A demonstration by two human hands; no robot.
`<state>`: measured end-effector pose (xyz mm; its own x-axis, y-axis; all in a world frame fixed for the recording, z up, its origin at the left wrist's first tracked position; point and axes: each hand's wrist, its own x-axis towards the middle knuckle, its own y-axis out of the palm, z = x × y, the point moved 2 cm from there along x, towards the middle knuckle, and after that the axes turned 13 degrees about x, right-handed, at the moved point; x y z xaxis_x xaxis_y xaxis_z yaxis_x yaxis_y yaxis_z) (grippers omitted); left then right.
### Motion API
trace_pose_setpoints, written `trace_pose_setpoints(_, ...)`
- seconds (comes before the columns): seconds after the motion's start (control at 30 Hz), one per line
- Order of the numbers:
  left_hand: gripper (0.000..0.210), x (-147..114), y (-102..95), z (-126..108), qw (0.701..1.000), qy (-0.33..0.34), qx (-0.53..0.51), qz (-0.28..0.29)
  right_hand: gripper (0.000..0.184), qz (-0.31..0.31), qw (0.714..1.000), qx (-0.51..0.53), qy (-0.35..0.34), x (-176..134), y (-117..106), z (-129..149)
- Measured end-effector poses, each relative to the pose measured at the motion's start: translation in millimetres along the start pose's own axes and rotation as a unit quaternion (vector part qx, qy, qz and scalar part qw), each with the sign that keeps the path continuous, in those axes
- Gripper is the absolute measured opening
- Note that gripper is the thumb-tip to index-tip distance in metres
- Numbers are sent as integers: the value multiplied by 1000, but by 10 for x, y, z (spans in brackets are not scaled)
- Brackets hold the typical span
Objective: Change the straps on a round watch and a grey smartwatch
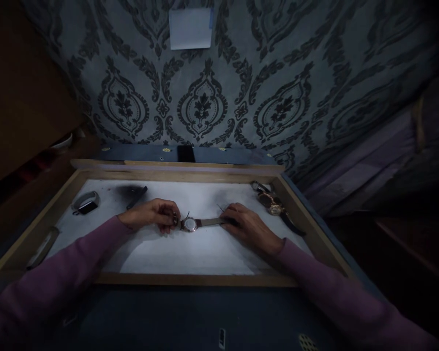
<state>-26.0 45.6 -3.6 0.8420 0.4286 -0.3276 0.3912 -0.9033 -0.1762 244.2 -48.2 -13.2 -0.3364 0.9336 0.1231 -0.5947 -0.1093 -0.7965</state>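
Watch in the middle: we see the round-faced watch (190,224) lying between the two hands on the white tray bottom (157,261), its brown strap (209,222) stretched toward the right.
Left hand: the left hand (159,215) has its fingers curled nearly closed on a small dark piece (174,218), just beside the watch's left end; we cannot tell whether the two are joined.
Right hand: the right hand (247,225) bends its fingers over the strap's right end – a dark patch shows beneath them, and we cannot tell how firmly they grip.
Tray's left side: we find a smartwatch (88,207) with a pale band, a grey band (44,247) nearer to us, and a slim dark object (137,197) farther off.
Tray's right side: a gold-coloured watch (275,209) lies among others by the wooden rim (201,279).
Beyond the rim: a dark flat rectangle (186,154) rests on the blue surface (139,154).
Far wall: we see patterned wallpaper (202,105) – with a white sheet (190,29) on it.
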Motion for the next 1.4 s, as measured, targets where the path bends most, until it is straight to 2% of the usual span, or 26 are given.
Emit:
trace_pose_setpoints(0.17, 27, 115, 134, -48, 997, 35, 1, -64, 12, -42, 994, 95, -16, 67, -51, 260)
trace_pose_setpoints(0.23, 23, 177, 203, -90, 997, 52, 5, -62, 19, -45, 983, 177, -11, 139, -42, 417)
trace_pose_setpoints(0.3, 23, 242, 269, -125, 997, 65, 9, -49, 26, -38, 967, 250, 23, 221, 1, 531)
trace_pose_setpoints(0.37, 26, 296, 326, -145, 996, 75, 12, -37, 25, -39, 952, 299, 41, 290, 63, 583)
trace_pose_setpoints(0.57, 26, 346, 429, -138, 994, 86, 48, -37, 14, -70, 904, 413, 84, 339, 227, 483)
trace_pose_setpoints(0.73, 12, 301, 377, -175, 992, 77, 91, -44, 8, -99, 900, 418, 71, 331, 243, 442)
trace_pose_setpoints(0.9, 13, 270, 320, -206, 991, 69, 105, -39, 16, -106, 892, 433, 81, 356, 283, 380)
trace_pose_setpoints(0.97, 16, 272, 332, -200, 992, 71, 94, -37, 19, -96, 908, 403, 63, 361, 280, 354)
trace_pose_setpoints(1.07, 21, 262, 358, -190, 994, 77, 72, -37, 22, -86, 964, 249, 41, 350, 204, 268)
trace_pose_setpoints(1.1, 21, 252, 362, -188, 994, 79, 63, -38, 24, -89, 975, 201, 41, 341, 160, 221)
trace_pose_setpoints(1.2, 19, 220, 358, -177, 996, 79, 22, -36, 26, -99, 987, 115, 43, 304, 25, 69)
trace_pose_setpoints(1.3, 20, 211, 345, -165, 995, 90, -10, -41, 39, -66, 996, 53, 28, 279, -34, -14)
trace_pose_setpoints(1.4, 25, 221, 333, -165, 991, 105, -40, -68, 41, -45, 999, 18, 16, 275, -21, -16)
